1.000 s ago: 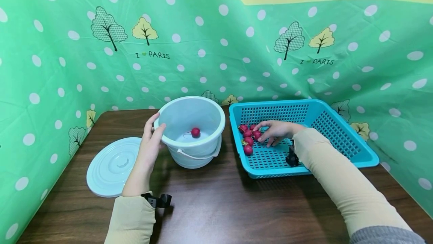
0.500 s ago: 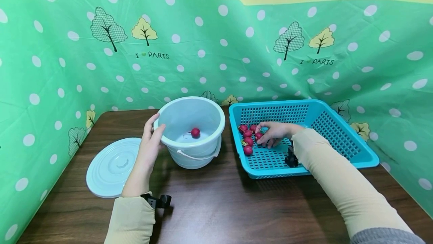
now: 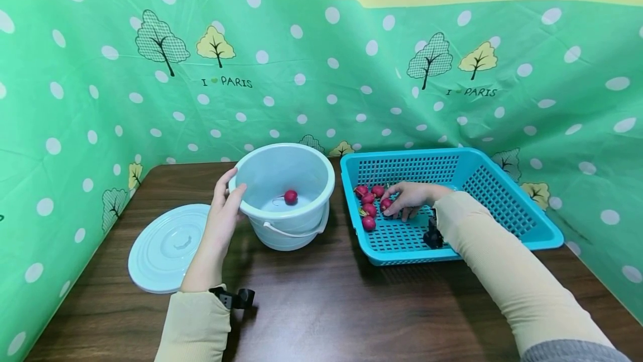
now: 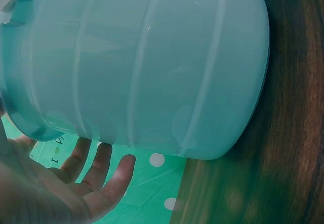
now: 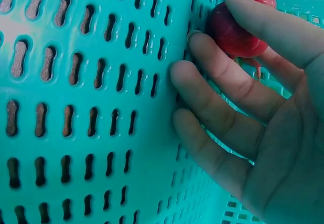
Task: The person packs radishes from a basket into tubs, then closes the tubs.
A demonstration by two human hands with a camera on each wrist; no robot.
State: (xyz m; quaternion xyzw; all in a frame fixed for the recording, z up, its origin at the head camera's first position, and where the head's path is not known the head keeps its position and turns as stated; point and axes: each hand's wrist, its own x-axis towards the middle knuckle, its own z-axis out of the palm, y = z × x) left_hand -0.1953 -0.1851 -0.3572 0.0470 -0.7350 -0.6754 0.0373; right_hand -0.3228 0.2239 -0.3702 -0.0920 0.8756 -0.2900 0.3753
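My left hand (image 3: 224,214) holds the rim of a pale blue bucket (image 3: 286,233) at its left side. In the left wrist view, several fingers (image 4: 117,181) lie along the outside of the bucket wall (image 4: 152,72). One red radish (image 3: 290,197) with a thin root lies on the bucket's floor. My right hand (image 3: 409,199) is down inside a blue plastic basket (image 3: 452,155), pinching a radish (image 5: 230,32) between thumb and fingers. Just left of that hand, several more radishes (image 3: 369,210) lie clustered on the basket's floor.
A round pale blue lid (image 3: 168,247) lies flat on the dark wooden table (image 3: 326,306), partly behind my left forearm. The bucket's handle (image 3: 293,232) hangs down its front. Behind the table rises a green dotted cloth (image 3: 301,100).
My right hand has closed its thumb and fingers on a radish and shifted it slightly right, apart from the cluster. The left hand and the bucket have stayed put.
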